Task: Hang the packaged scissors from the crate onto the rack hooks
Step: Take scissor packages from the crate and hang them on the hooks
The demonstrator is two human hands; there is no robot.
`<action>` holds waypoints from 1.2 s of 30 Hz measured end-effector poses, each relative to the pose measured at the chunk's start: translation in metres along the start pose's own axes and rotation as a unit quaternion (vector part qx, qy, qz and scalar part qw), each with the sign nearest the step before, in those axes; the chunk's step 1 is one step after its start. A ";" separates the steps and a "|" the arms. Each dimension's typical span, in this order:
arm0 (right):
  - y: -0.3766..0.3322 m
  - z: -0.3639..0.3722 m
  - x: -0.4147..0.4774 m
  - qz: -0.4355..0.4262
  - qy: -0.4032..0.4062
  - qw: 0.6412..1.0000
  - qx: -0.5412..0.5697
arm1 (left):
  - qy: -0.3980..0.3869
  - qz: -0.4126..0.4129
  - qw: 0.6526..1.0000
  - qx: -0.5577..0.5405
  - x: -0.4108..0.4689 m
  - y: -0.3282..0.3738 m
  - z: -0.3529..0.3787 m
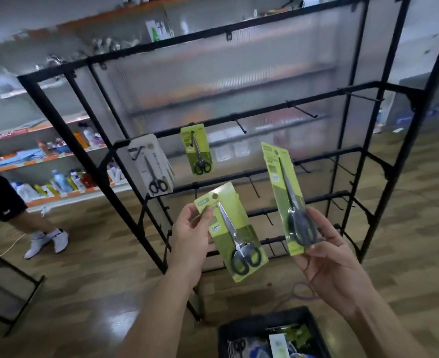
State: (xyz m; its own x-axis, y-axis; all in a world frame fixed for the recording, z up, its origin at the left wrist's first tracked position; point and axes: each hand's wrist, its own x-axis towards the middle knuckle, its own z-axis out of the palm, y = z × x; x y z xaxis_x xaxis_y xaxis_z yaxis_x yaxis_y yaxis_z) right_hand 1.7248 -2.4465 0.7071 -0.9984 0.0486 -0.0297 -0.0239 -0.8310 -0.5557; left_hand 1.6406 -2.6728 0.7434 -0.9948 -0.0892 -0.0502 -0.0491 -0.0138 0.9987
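Black rack (264,111) stands on the wood floor (84,293), store shelves (58,156) behind it to the left. Black crate (264,322) sits on the floor in front of the rack, more packs inside — blurred. Two packs hang on the rack's middle rail: white scissors pack (155,166) at the left end, small green scissors pack (196,151) just right of it. In front of the rack's lower rails, left hand (190,236) pinches a wide green pack (232,231) by its upper left edge, tilted. Right hand (334,257) grips a long green pack (286,200) at its lower end — near upright. The two held packs are apart, neither on a hook.
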 end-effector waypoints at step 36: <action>0.013 0.021 0.099 -0.006 0.123 0.945 -0.304 | 0.092 0.047 0.995 -0.006 0.098 0.015 -0.011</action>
State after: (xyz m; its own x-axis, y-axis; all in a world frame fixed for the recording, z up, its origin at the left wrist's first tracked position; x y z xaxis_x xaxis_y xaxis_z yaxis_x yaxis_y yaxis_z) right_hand 1.6248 -2.4640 0.7148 -0.9540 0.2459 -0.1714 0.0738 -0.3617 -0.9294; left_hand 1.5435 -2.6928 0.7537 -0.9618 -0.2704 0.0415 0.0455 -0.0087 0.9989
